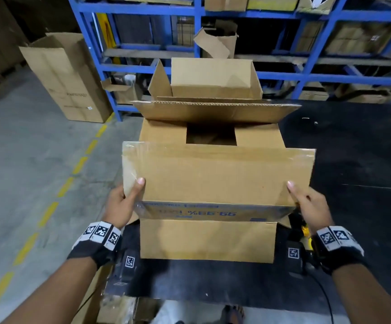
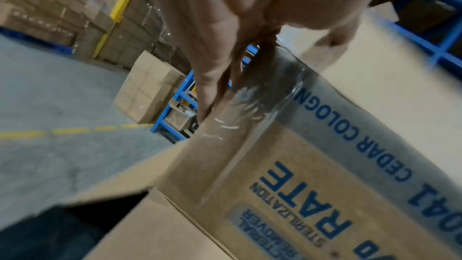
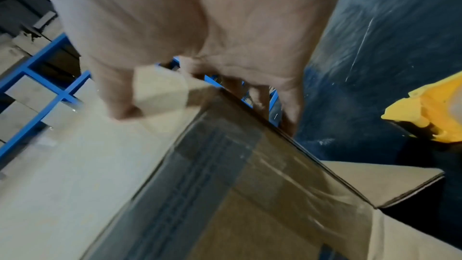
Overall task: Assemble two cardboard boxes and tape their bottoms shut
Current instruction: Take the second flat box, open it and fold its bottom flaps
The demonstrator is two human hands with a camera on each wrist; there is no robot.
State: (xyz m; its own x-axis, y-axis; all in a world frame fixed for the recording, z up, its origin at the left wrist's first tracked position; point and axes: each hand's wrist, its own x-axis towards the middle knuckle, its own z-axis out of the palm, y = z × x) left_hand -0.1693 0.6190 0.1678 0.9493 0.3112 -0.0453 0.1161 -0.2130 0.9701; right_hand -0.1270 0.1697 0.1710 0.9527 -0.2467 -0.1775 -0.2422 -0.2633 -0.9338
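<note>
On the cardboard box (image 2: 312, 195) we read blue print, upside down in the left wrist view: "CEDAR COLOGN", cut off under clear tape (image 2: 262, 94), then the large letters "RATE", the small word "STERILIZATION" beside them, and the digits "041" near the picture's edge. In the head view the same printed side of the box shows "99.99%" upside down. The smaller lines on its pale blue patch are too blurred for us to read.

Two cardboard boxes are seen on the dark table: the near box (image 1: 208, 239) and the far box (image 1: 213, 78). Two hands counted, one yellow tape dispenser (image 3: 432, 110).
</note>
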